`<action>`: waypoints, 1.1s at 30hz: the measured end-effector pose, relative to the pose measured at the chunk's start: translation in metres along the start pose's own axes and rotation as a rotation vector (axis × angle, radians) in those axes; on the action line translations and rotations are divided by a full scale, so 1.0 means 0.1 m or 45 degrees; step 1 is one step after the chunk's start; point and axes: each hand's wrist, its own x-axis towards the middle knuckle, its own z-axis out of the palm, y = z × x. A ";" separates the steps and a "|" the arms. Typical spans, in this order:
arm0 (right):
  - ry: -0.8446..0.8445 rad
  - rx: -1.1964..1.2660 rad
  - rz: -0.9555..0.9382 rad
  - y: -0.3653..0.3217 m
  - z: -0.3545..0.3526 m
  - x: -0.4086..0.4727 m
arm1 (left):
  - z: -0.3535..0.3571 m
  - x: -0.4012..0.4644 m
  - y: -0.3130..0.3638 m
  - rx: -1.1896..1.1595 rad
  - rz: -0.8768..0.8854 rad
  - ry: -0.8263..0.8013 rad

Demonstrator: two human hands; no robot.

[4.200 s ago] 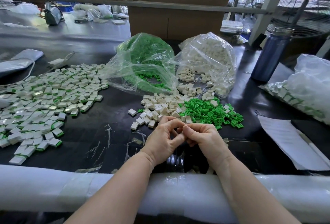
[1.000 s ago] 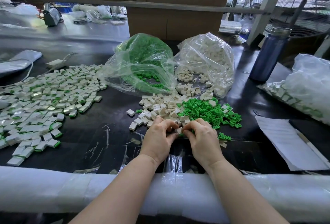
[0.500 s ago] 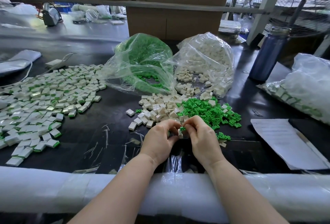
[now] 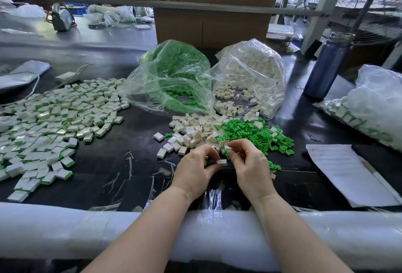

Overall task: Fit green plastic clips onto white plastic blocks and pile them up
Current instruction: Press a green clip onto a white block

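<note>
Black glossy worktop (image 4: pixel 134 159), white padded strip along its near edge. Left: wide spread of finished white square plastic blocks with green clips fitted (image 4: pixel 54 120). Far centre: clear plastic bag of green clips (image 4: pixel 174 76), lying open toward the near side; just right of it, touching, clear plastic bag of white blocks (image 4: pixel 252 72), blocks spilling from its mouth. Dark blue metal bottle (image 4: pixel 326 66) upright at far right. White paper sheet (image 4: pixel 343 170) near right. Centre: loose heap of bare white blocks (image 4: pixel 195 131) touching loose heap of small green plastic clips (image 4: pixel 256 133) on its right. Left hand (image 4: pixel 193 172) and right hand (image 4: pixel 248 168) together just near of both heaps. Left fingers curled, pinching one small white block (image 4: pixel 221 162) between the hands. Right fingers curled, thumb and forefinger pinching a green clip (image 4: pixel 226 153) just above that block, mostly hidden.
</note>
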 end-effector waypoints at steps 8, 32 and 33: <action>-0.061 0.219 0.031 -0.05 -0.03 0.00 | -0.04 0.02 0.00 -0.449 -0.129 0.020; -0.163 0.342 0.176 -0.05 -0.06 0.00 | -0.08 -0.02 0.03 -0.449 -0.093 -0.056; -0.170 0.341 0.180 -0.05 -0.06 0.00 | -0.08 -0.03 0.03 -0.449 -0.100 -0.062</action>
